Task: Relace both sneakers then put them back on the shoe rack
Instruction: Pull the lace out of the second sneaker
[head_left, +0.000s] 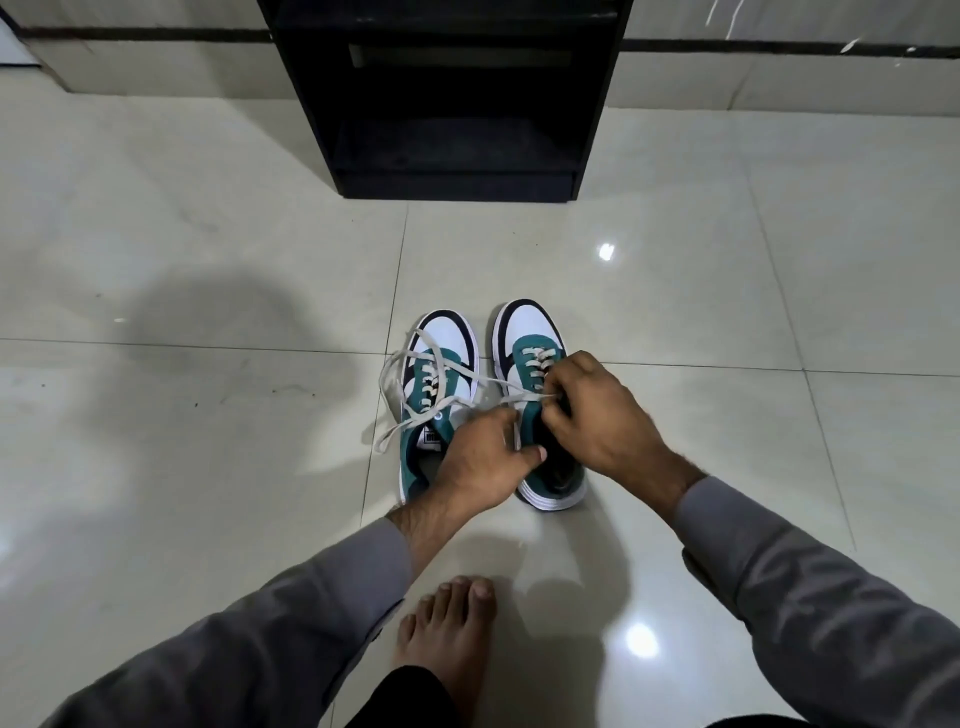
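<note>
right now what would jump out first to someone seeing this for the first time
Two green-and-white sneakers stand side by side on the pale tiled floor. Both hands work the lace of the right sneaker: the left hand and the right hand pinch it over the tongue. The left sneaker has loose lace ends, and the black shoe rack stands empty behind.

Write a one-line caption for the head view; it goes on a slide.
Both hands, left and right, lace the right sneaker before a black shoe rack.
</note>
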